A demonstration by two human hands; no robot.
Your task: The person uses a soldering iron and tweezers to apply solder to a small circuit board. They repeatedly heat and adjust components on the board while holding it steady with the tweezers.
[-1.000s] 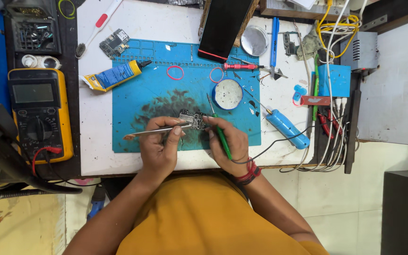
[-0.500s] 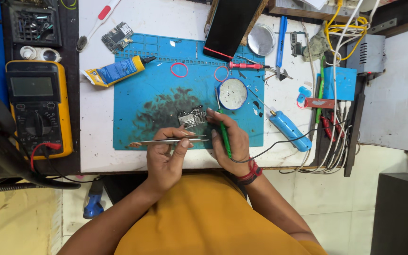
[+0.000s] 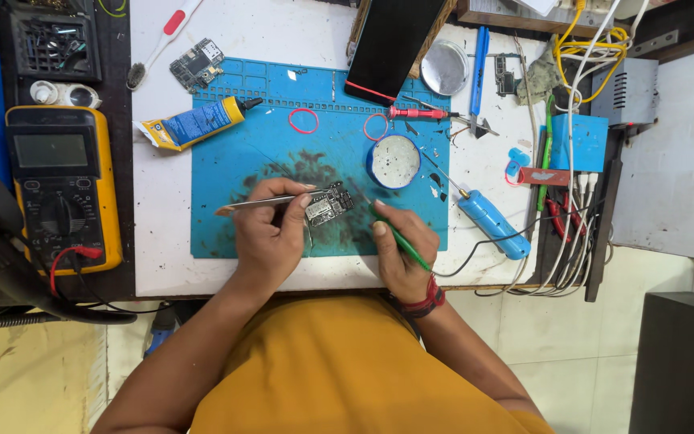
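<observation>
White table (image 3: 162,265) carries a blue work mat (image 3: 226,233), a yellow multimeter (image 3: 62,193) at its left edge, a glue tube (image 3: 190,126), a toothbrush (image 3: 162,36), a loose circuit board (image 3: 197,64), a round metal lid (image 3: 445,67), a blue-handled tool (image 3: 493,223).

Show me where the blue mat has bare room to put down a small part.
Free: the blue mat at its left side, below the glue tube and left of the left hand. Crowded: the middle, with the circuit board, round tin and right hand.
</observation>
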